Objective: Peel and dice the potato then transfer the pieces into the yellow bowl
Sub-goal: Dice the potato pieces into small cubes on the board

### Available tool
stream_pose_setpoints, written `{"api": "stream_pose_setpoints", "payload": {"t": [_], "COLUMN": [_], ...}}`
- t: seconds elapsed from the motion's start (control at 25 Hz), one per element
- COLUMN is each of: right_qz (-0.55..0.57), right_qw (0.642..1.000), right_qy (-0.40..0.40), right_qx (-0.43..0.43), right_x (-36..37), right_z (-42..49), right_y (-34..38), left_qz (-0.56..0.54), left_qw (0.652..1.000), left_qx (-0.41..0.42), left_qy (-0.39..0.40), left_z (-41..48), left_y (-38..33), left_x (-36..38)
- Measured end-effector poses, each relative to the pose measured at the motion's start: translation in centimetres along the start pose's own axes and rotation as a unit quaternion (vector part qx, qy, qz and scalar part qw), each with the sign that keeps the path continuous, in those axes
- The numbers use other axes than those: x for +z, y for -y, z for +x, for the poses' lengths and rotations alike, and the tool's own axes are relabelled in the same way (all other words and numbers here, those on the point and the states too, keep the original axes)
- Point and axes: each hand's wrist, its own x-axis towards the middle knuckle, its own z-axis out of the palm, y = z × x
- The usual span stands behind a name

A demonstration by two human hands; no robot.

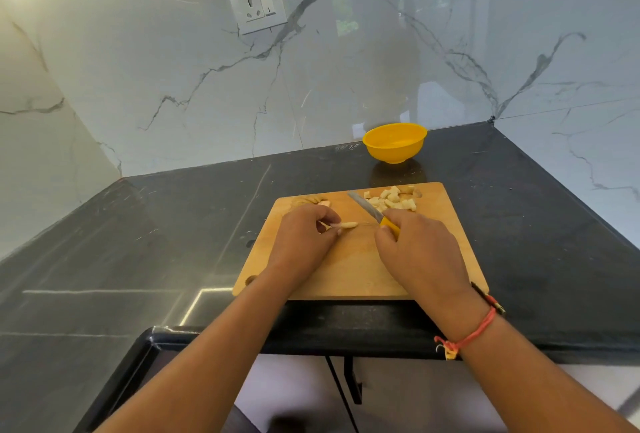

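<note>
While left hand (pixel 304 242) is pinching a potato strip (pixel 344 225) on the cutting board (pixel 349 269), right hand (pixel 415 249) fingers are gripping the knife (pixel 375 214).

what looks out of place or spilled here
Nothing is spilled: the diced pieces and peels lie on the cutting board. The one odd item is a thin dark stick by the board's near right corner, unidentifiable.

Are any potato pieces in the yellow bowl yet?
No, the yellow bowl looks bare inside; the diced pieces lie on the cutting board.
</note>
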Motion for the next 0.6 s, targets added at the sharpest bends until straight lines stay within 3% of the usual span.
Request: {"api": "stream_pose_setpoints", "payload": {"t": [0.2,0.6], "right_qz": [-0.048,-0.073], "right_qw": [0.998,0.996], "right_qy": [0.031,-0.004], "right_qx": [-0.013,-0.048], "right_x": [-1.1,-0.7], "right_z": [-1.3,-2.2], "right_y": [0.0,0.5], "left_qz": [-0.013,-0.013], "left_qw": [0.999,1.000], "left_qx": [0.005,-0.007], "left_qy": [0.040,-0.007], "left_z": [0.1,0.1], "left_y": [-0.3,-0.8], "left_x": [0.0,1.0]}}
